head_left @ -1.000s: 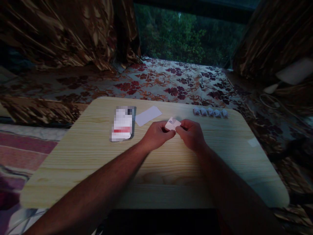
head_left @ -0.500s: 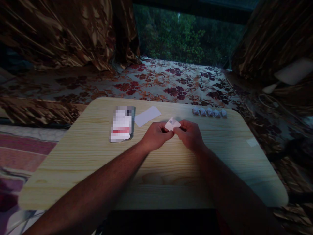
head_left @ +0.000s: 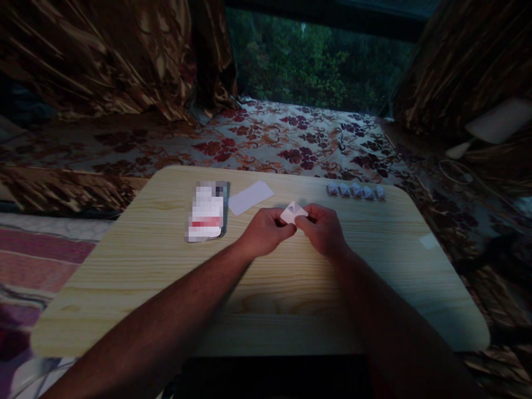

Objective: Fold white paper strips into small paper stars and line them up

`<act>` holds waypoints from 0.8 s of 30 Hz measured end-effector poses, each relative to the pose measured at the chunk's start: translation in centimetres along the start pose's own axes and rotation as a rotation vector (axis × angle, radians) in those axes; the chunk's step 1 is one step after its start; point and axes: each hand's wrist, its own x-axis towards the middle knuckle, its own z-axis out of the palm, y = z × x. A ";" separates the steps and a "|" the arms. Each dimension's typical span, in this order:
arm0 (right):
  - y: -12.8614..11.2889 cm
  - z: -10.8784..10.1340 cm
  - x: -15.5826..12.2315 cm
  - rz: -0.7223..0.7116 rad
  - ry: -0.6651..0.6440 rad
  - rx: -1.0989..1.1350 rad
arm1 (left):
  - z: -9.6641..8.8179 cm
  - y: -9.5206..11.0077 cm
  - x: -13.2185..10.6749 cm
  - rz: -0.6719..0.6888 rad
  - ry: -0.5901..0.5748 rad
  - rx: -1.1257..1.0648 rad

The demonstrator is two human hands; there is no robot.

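Between my two hands is a small piece of folded white paper, with its creased top facing up. My left hand pinches its left side, thumb in front. On the right side, my right hand grips it with the thumb pressed at the near edge. The fingertips beneath the paper are hidden. Just beyond my left hand lies a flat white paper strip. Farther right, several small folded paper pieces stand in a row near the table's far edge.
The pale wooden table has rounded corners. On its left lies a blurred phone-like object with a red band. A small white scrap is near the right edge. Beyond are a floral-covered ledge and a white lamp.
The folded paper has tilted slightly, and its raised centre looks more peaked. Both hands keep their hold in almost the same place; all else is still.
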 end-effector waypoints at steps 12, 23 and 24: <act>-0.1 0.0 0.0 -0.022 0.011 -0.020 | 0.0 -0.4 0.1 0.011 -0.032 -0.017; -0.4 -0.2 -0.1 -0.050 0.000 -0.086 | 0.2 -0.6 0.0 0.028 -0.056 -0.030; -0.4 -0.2 -0.1 -0.051 -0.004 -0.087 | 0.2 -0.6 0.0 0.033 -0.057 -0.027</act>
